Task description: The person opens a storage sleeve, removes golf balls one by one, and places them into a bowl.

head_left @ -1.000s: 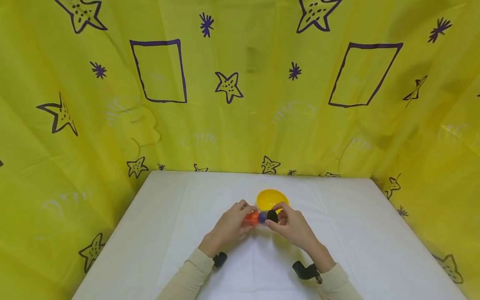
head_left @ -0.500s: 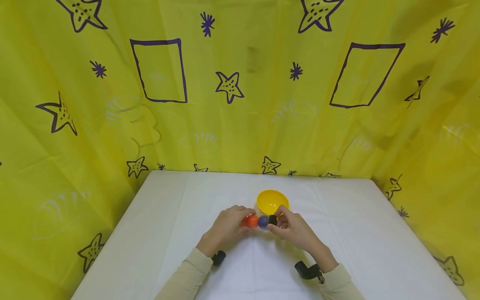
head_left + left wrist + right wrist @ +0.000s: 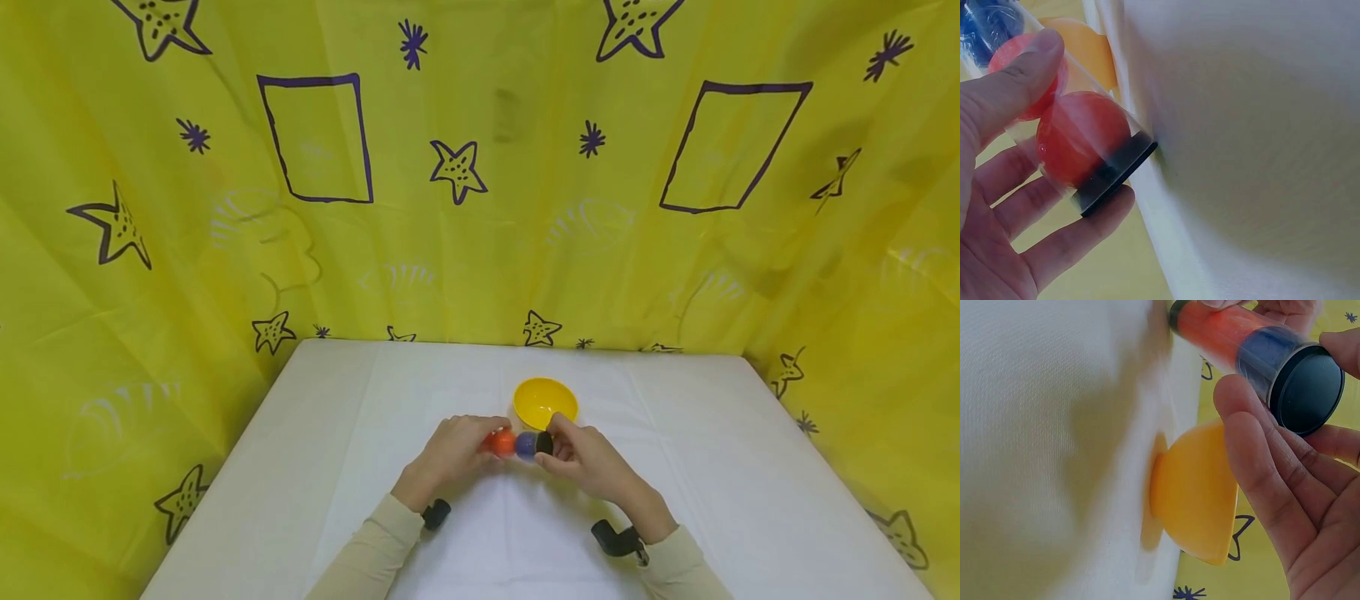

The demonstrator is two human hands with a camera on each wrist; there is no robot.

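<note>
Our left hand (image 3: 456, 450) clamps its fingers on the clear plastic tube (image 3: 515, 444), on our side of the yellow bowl (image 3: 534, 400). It looks light, stiff and slippery; the black cap (image 3: 1309, 390), pinched by our right hand (image 3: 588, 458), seems good to hold.

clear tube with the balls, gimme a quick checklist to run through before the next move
1. Left hand holding the clear tube: ok, thumb pressed on its wall.
2. Right hand on the tube's other end: ok, fingers around the end with the right black cap.
3. Left black cap in place: ok, it covers its end.
4. Tightness of the caps: cannot tell.
5. Yellow bowl upright on the table: ok.
6. Tube over the bowl: not ok, it is on the person's side of it.
</note>
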